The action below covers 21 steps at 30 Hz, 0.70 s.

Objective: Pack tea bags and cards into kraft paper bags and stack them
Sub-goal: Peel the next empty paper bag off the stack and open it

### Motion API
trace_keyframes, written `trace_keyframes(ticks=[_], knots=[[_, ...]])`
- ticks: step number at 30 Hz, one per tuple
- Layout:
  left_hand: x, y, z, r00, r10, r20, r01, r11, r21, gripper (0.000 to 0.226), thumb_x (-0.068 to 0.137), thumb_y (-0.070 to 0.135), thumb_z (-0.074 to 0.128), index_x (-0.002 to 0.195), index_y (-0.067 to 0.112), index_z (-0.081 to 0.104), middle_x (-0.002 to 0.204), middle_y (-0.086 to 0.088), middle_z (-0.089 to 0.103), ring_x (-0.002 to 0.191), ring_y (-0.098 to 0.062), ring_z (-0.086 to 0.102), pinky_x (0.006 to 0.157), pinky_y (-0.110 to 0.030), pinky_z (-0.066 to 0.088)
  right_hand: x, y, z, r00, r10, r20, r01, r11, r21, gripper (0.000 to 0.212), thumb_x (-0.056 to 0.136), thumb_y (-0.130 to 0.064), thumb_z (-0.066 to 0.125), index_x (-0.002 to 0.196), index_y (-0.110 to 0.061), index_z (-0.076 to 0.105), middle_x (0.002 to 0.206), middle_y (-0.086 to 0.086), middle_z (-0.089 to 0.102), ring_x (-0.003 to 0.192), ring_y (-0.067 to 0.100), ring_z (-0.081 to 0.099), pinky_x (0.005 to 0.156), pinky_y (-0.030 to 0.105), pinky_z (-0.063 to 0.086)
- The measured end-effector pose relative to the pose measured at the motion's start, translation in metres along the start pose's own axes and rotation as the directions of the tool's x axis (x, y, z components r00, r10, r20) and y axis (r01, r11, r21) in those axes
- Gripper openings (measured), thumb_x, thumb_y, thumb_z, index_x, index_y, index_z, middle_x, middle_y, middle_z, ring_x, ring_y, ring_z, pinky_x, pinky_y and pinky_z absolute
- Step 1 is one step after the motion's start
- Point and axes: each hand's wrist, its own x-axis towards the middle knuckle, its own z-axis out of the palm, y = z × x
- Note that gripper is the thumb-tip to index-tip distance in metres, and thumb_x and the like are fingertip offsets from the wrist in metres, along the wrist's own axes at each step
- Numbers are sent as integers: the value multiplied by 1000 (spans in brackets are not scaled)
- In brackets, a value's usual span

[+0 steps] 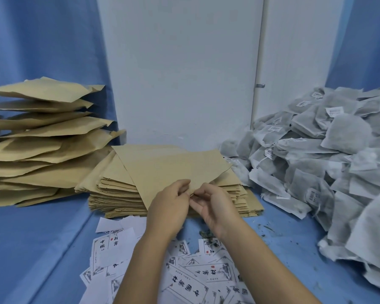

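A flat kraft paper bag [173,170] is lifted at an angle above the stack of empty kraft bags [123,194] in the middle. My left hand [169,205] and my right hand [215,207] both pinch its near corner, fingers at the bag's edge. Filled, puffy kraft bags [42,141] lie piled at the left. A big heap of grey tea bags [329,159] with white tags fills the right side. White printed cards [184,275] lie scattered on the blue cloth under my forearms.
The blue cloth-covered table [31,249] has loose tea crumbs [206,234] near the cards. A white wall panel [184,73] stands behind the stacks, with blue curtains [42,40] on both sides.
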Motion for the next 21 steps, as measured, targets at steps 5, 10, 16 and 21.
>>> trace_keyframes(ticks=[5, 10, 16, 21], knots=[[0, 0, 0, 997, 36, -69, -29, 995, 100, 34, 99, 19, 41, 128, 27, 57, 123, 6, 63, 112, -16, 56, 93, -31, 43, -2, -1, 0, 1000, 9, 2, -9, 1000, -24, 23, 82, 18, 39, 82, 3, 56, 75, 15, 66, 70, 22, 68, 60, 26, 58], [-7, 4, 5, 973, 229, -30, -180, 835, 519, 46, 96, 18, 40, 140, 27, 37, 125, 2, 61, 110, -24, 57, 83, -34, 44, -4, 5, 6, 998, -55, -36, 48, 984, -173, 25, 82, 19, 42, 72, -1, 53, 50, 2, 59, 49, 8, 60, 56, 20, 55], [-9, 7, 11, 975, 218, -36, -161, 814, 559, 60, 98, 14, 35, 151, 23, 9, 109, -5, 64, 94, -26, 60, 68, -31, 39, -5, 4, 8, 992, -17, -128, 6, 996, -86, 19, 86, 14, 47, 74, -1, 53, 49, 3, 56, 43, 8, 56, 48, 18, 52], [-10, 7, 11, 974, 228, -11, -174, 770, 614, 71, 99, 18, 35, 150, 26, -13, 98, -1, 62, 73, -18, 44, 61, -28, 33, -7, 4, 9, 976, -73, -206, 50, 992, -113, 35, 83, 16, 48, 56, -5, 47, 35, -4, 45, 30, 3, 43, 38, 12, 40]])
